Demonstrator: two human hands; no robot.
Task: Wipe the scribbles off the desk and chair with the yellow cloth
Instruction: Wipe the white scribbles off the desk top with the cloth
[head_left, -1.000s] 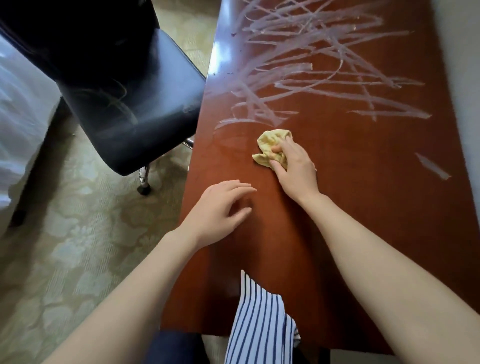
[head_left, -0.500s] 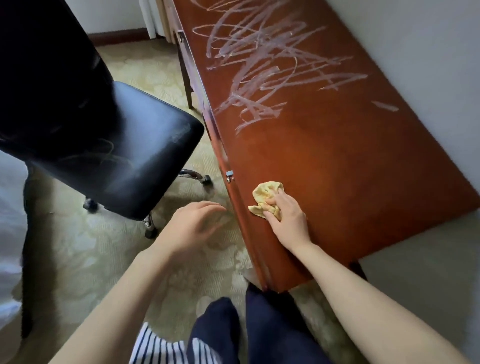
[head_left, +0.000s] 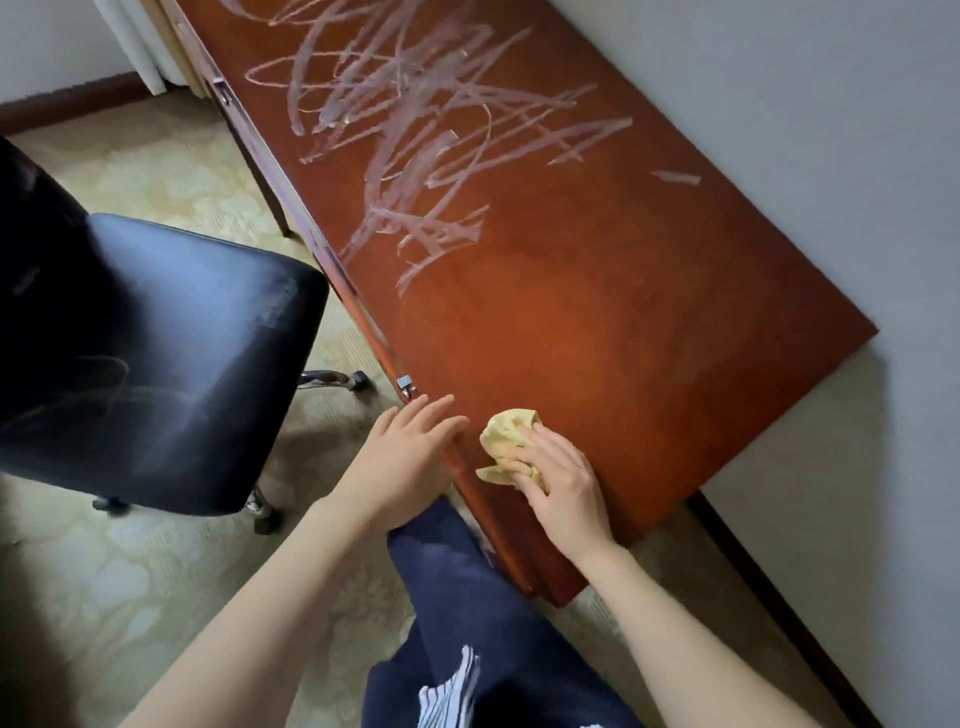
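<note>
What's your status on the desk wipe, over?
Right hand grips yellow cloth on desk, near end. Left hand, fingers straight, at desk edge. Scribbles unwiped farther up, nothing between.

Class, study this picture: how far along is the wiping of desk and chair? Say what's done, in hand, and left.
Done: the near end of the desk shows no marks. In hand: the right hand presses the yellow cloth there, and the left hand rests at the desk edge. Left: the large scribbles farther along, one short streak by the wall, and faint marks on the chair seat.
</note>
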